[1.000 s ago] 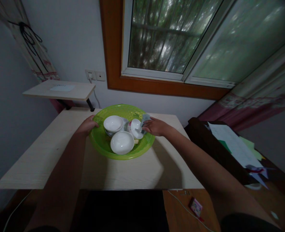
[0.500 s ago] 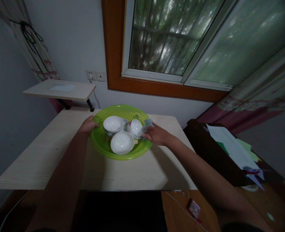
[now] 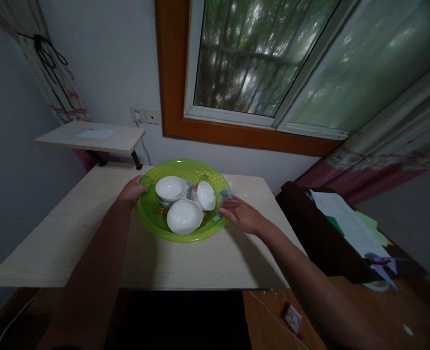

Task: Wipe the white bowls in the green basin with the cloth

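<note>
A green basin (image 3: 185,237) holds several white bowls: one bowl (image 3: 170,188) at the back left on a stack, another (image 3: 184,217) at the front, and a tilted patterned bowl (image 3: 204,196) at the right. Something thin and yellowish lies under them. My left hand (image 3: 131,190) grips the basin's left rim, thumb over the edge. At the right rim my right hand (image 3: 239,214) is closed on a greyish cloth (image 3: 225,195), which lies against the basin's inner side.
The pale table (image 3: 185,267) stands below the basin. A small raised shelf (image 3: 91,136) with a paper is at back left. Right of the table is a dark brown piece of furniture (image 3: 309,233) with papers. A pink box (image 3: 292,317) lies on the floor.
My right hand has moved a little right and toward me along the rim, and the cloth with it. My left hand and the bowls have stayed nearly in place.
</note>
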{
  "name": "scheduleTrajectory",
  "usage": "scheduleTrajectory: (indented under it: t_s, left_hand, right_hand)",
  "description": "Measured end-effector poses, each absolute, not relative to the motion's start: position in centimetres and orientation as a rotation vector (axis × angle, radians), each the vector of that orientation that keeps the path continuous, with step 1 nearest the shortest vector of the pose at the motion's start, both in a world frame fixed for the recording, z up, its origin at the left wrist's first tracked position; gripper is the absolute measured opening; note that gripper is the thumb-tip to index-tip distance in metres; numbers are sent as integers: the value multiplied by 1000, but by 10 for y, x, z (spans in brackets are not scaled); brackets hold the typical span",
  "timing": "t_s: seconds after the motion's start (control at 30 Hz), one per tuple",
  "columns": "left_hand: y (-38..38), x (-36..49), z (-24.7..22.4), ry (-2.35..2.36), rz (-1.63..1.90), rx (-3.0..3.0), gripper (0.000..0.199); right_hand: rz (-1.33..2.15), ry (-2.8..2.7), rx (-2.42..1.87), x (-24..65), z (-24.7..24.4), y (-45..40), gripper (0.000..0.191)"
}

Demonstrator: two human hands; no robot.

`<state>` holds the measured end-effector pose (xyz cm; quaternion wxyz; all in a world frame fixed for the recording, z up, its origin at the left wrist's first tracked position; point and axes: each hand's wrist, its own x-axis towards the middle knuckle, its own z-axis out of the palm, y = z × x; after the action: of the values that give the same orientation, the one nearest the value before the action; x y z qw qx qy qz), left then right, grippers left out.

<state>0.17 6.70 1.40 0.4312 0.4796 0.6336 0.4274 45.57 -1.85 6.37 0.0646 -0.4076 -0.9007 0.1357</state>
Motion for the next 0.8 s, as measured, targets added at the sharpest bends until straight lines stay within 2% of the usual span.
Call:
scheduleTrajectory:
  t_s: [0.2,0.47,0.8]
  left_hand:
    - [66,1,13,1526,1065,1083,70]
    - [64,3,15,1473,1055,1055,75]
    - [62,5,18,1574,1065,1132,63]
  right_hand:
    - [252,-2794,-1270,459,61,29,69]
    - [68,-2869,-1381,438,71,80,46]
    - [151,-2870,-1372,440,64,75,50]
